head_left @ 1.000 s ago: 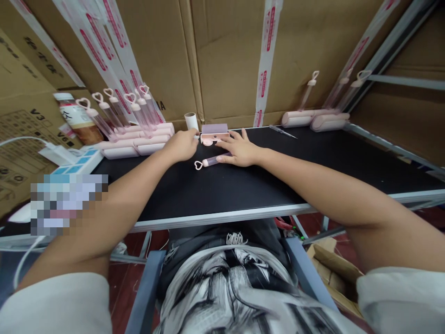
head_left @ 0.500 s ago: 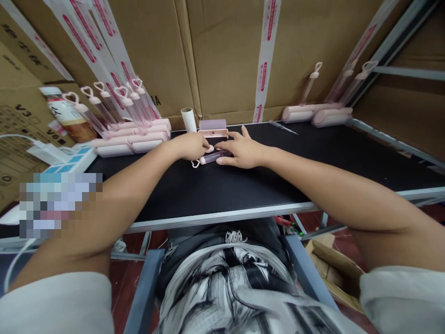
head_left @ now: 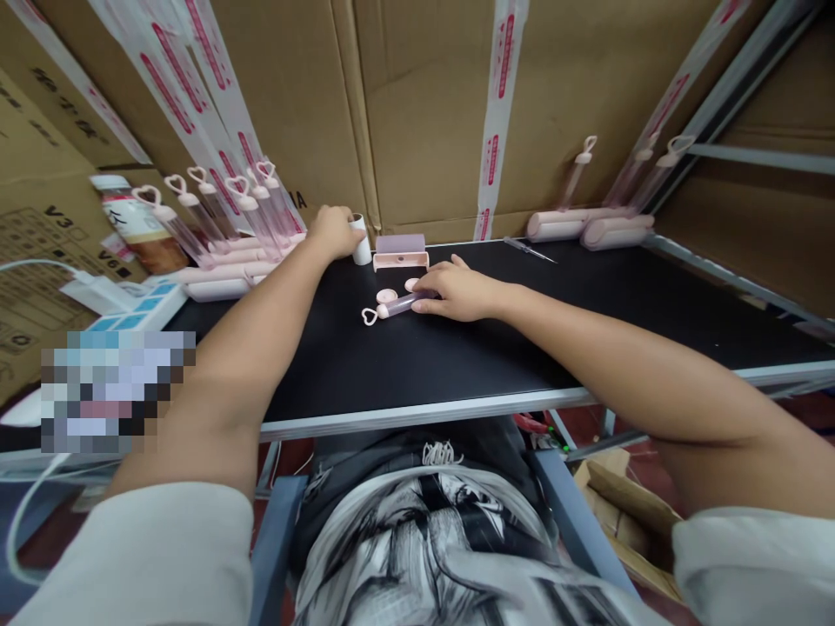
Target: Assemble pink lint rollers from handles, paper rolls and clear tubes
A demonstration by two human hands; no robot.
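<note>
My left hand point(head_left: 337, 233) is at the white cylinder point(head_left: 361, 242), its fingers round the upper part. My right hand point(head_left: 450, 289) rests over the right end of a clear tube point(head_left: 400, 304) with a pink heart-shaped loop point(head_left: 369, 316) at its left end; thumb and fingers close on the tube. Two small round pink pieces lie just behind the tube, one point(head_left: 387, 296) in full view, the other point(head_left: 411, 284) beside my right fingertips. Farther back stands an open pink case point(head_left: 400, 260) with a mauve panel point(head_left: 400, 243).
Pink cases with upright heart-topped tubes stand at the left point(head_left: 218, 288) and back right point(head_left: 617, 232). A thin tool point(head_left: 530, 250) lies near the back edge. A bottle point(head_left: 140, 226) and a power strip point(head_left: 143, 306) are at the left.
My left hand has left the small round piece and moved back and left to the white cylinder. My right hand has stayed near the tube.
</note>
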